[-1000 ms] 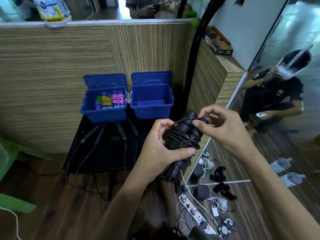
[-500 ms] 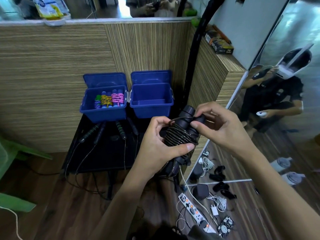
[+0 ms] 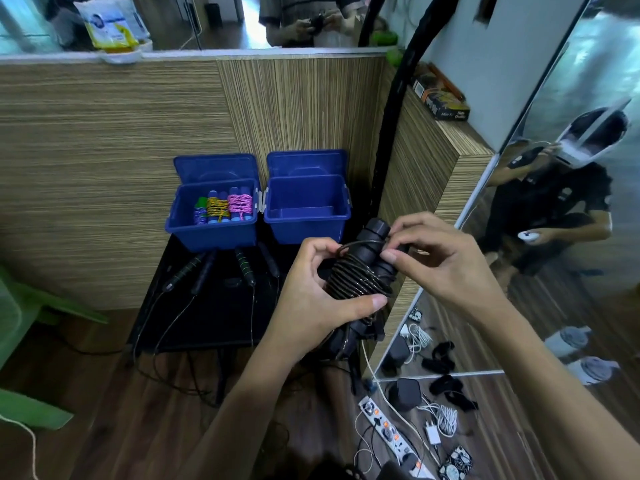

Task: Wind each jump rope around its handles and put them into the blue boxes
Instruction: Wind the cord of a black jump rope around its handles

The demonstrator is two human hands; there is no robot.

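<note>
Jump rope [image 3: 360,278], black, coiled round its paired handles, gripped in left hand [image 3: 322,299] above black table [image 3: 207,317], right hand [image 3: 436,258] pinching the cord's top loop; two blue boxes [image 3: 304,216] open behind.

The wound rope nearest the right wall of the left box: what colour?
Pink rope over light blue handles, in the left blue box; head view.

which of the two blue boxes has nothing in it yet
The right blue box, nearer the hands, shows only its bare floor. The left blue box already holds wound ropes: a pink bundle, a yellow one and a purple one.
</note>
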